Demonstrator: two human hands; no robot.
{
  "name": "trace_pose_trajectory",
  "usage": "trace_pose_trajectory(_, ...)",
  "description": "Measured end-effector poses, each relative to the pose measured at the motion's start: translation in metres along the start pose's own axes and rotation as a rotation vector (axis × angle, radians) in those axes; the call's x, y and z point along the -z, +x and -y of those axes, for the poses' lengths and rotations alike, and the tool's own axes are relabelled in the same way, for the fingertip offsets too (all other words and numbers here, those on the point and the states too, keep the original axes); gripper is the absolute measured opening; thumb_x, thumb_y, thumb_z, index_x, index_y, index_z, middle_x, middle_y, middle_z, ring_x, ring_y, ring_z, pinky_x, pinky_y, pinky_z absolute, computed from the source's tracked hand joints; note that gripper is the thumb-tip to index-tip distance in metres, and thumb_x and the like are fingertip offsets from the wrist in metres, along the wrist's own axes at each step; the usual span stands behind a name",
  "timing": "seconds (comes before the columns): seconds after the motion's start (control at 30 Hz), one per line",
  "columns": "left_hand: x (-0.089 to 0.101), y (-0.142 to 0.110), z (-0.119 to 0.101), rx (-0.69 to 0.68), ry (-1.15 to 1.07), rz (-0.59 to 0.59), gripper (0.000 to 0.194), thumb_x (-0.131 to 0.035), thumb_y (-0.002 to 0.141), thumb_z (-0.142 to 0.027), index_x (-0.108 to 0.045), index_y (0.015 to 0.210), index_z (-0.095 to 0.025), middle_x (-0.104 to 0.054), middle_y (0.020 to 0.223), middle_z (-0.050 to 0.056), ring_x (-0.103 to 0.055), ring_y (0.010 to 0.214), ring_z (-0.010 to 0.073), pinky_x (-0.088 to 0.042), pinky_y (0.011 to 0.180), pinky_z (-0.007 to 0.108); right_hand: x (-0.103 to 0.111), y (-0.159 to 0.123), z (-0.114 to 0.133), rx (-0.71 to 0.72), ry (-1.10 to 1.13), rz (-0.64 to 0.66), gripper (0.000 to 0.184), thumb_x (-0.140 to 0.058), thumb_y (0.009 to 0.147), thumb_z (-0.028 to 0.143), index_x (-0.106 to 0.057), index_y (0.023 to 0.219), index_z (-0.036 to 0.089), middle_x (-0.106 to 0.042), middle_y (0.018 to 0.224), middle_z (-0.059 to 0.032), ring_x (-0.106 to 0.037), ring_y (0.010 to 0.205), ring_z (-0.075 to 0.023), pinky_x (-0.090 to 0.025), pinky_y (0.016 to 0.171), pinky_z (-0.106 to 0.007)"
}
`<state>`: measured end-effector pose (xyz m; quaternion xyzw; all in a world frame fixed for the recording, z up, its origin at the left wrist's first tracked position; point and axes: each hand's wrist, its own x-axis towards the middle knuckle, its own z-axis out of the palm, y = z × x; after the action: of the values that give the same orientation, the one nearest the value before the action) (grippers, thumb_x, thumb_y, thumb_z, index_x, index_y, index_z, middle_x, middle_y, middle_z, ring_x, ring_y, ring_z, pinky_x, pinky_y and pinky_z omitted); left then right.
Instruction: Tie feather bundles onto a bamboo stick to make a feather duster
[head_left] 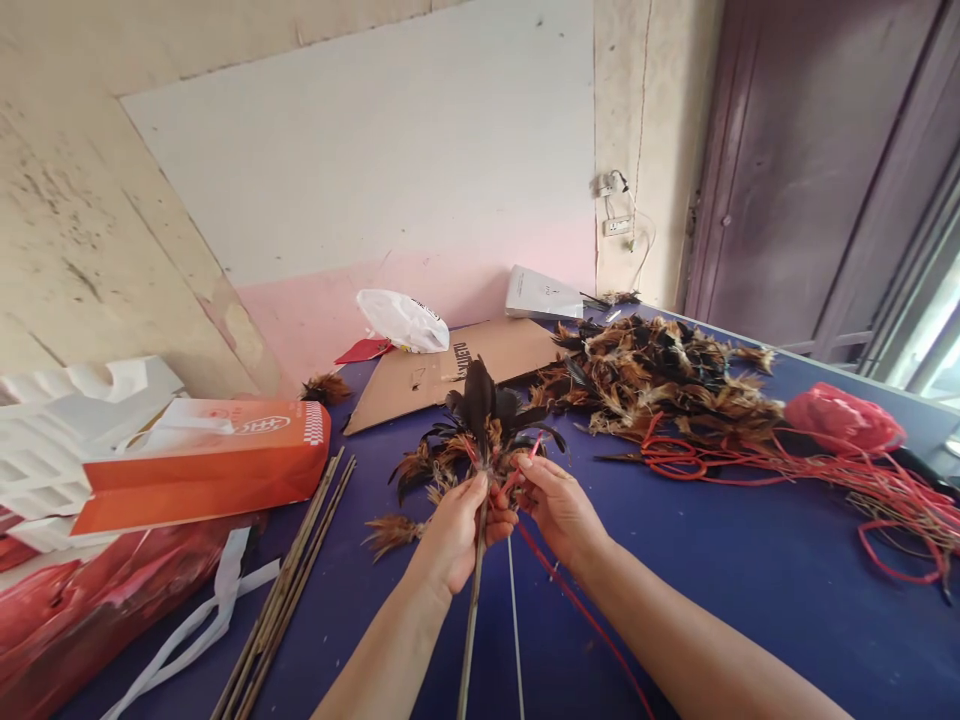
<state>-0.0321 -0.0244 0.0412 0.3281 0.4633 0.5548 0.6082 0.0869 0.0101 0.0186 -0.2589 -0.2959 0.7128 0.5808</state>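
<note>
My left hand is closed round a thin stick, near its upper end. Dark feathers fan out from the top of that stick, with brown ones lower down. To the right, my right hand pinches a red string beside the feather bases. The string's long tail runs down over the table toward the lower right. A loose brown feather tuft lies just left of my left hand.
A big feather pile lies at the back right, near orange-handled scissors and tangled red string. Cardboard lies behind my hands. Left are several sticks, an orange-and-white bag and red plastic.
</note>
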Motion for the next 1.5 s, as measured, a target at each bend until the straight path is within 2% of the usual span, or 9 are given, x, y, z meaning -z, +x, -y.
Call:
trace_pose_trajectory(0.13,0.004,-0.003,0.000,-0.074,0.152,-0.016,0.024,-0.055,0.077,-0.034,-0.050,0.065,-0.014,-0.049,0.051,-0.002,-0.048,0.041,0.0074,-0.036,0.034,0.015,-0.004,-0.004,0.012,0.238,-0.454,0.057,0.021,-0.065,0.068,0.036,-0.065,0.069,0.015,-0.056,0.057,0.0013,-0.045,0.051,-0.0093,-0.036,0.050,-0.021)
trace_pose_trajectory(0.33,0.002,-0.008,0.016,-0.144,0.435,0.008,0.024,-0.048,0.078,-0.038,-0.046,0.065,-0.018,-0.036,0.043,-0.008,-0.029,0.034,0.0057,-0.021,0.032,0.017,-0.012,-0.004,0.034,0.716,-1.264,0.267,0.020,-0.051,0.081,0.029,-0.068,0.075,0.021,-0.062,0.075,-0.0042,-0.055,0.070,-0.0157,-0.040,0.066,-0.025)
trace_pose_trajectory(0.47,0.006,-0.009,0.021,-0.179,0.558,0.005,0.023,-0.042,0.080,-0.039,-0.045,0.067,-0.020,-0.030,0.045,-0.008,-0.027,0.035,0.0075,-0.021,0.035,0.019,-0.016,-0.002,0.046,0.720,-1.735,0.330,0.023,-0.046,0.084,0.030,-0.067,0.079,0.022,-0.064,0.078,-0.0049,-0.058,0.073,-0.0173,-0.038,0.063,-0.025)
trace_pose_trajectory(0.63,0.005,-0.009,0.024,-0.384,0.945,-0.052,0.022,-0.040,0.081,-0.030,-0.045,0.062,-0.020,-0.039,0.050,-0.004,-0.036,0.047,0.0119,-0.027,0.049,0.025,-0.032,-0.003,0.061,0.605,-2.022,0.327,0.023,-0.047,0.081,0.030,-0.067,0.076,0.020,-0.067,0.074,-0.0085,-0.061,0.071,-0.0228,-0.039,0.062,-0.029)
trace_pose_trajectory(0.8,-0.007,-0.012,0.030,-0.476,1.041,-0.050,0.020,-0.046,0.079,-0.025,-0.045,0.060,-0.021,-0.043,0.053,-0.001,-0.040,0.051,0.0145,-0.027,0.056,0.027,-0.050,0.001,0.064,0.439,-2.042,0.433,0.008,-0.060,0.065,0.012,-0.067,0.066,0.014,-0.067,0.077,-0.0150,-0.062,0.076,-0.0286,-0.043,0.067,-0.036)
trace_pose_trajectory(1.03,-0.011,-0.015,0.041,-0.455,0.957,-0.028,0.017,-0.052,0.076,-0.022,-0.048,0.059,-0.022,-0.047,0.056,0.001,-0.044,0.053,0.0164,-0.029,0.059,0.027,-0.058,0.019,0.044,0.279,-1.975,0.528,0.023,-0.061,0.038,-0.008,-0.051,0.034,0.013,-0.067,0.065,-0.0156,-0.062,0.077,-0.0340,-0.043,0.070,-0.043)
trace_pose_trajectory(1.3,-0.004,-0.022,0.047,-0.437,1.038,0.040,0.023,-0.046,0.080,-0.026,-0.044,0.058,-0.021,-0.044,0.056,0.000,-0.039,0.052,0.0149,-0.026,0.056,0.027,-0.057,0.037,0.055,-0.060,-1.930,0.768,0.022,-0.073,0.039,0.011,-0.054,0.029,0.017,-0.048,0.028,0.0022,-0.053,0.041,-0.0139,-0.043,0.051,-0.024)
trace_pose_trajectory(1.4,-0.006,-0.022,0.046,-0.405,0.983,0.057,0.024,-0.050,0.077,-0.026,-0.042,0.055,-0.021,-0.039,0.053,-0.002,-0.035,0.050,0.0134,-0.024,0.054,0.027,-0.056,0.037,0.052,-0.053,-1.959,0.757,0.021,-0.074,0.040,0.012,-0.055,0.032,0.017,-0.050,0.030,0.0027,-0.054,0.045,-0.0134,-0.042,0.054,-0.023)
trace_pose_trajectory(1.5,-0.006,-0.019,0.044,-0.277,0.779,0.064,0.024,-0.054,0.074,-0.025,-0.043,0.054,-0.020,-0.037,0.050,-0.003,-0.032,0.048,0.0115,-0.023,0.049,0.025,-0.057,0.028,0.047,0.086,-1.974,0.622,0.013,-0.074,0.043,0.010,-0.063,0.044,0.015,-0.063,0.050,-0.0065,-0.061,0.062,-0.0215,-0.043,0.062,-0.029)
